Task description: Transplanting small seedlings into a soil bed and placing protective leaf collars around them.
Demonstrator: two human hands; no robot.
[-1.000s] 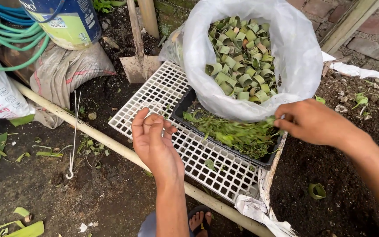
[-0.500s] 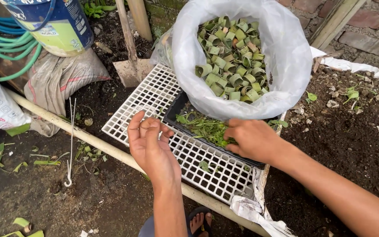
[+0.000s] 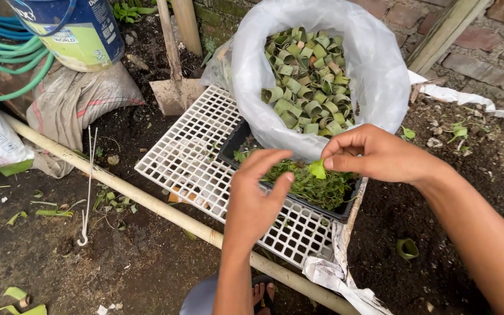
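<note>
right hand (image 3: 380,154): grip pinched on a small bright-green seedling (image 3: 318,169), thumb and forefinger closed at its leaf, above the black tray (image 3: 234,143) of green sprouts. left hand (image 3: 258,195): fingers loosely spread, holding nothing, just beside the seedling. tray sits on a white grid rack (image 3: 188,151); behind it, a white bag (image 3: 374,64) of rolled leaf cups.

Left hand (image 3: 256,198) raised, fingers loosely extended toward the right; right hand (image 3: 374,154) with thumb and forefinger pinched together.
</note>
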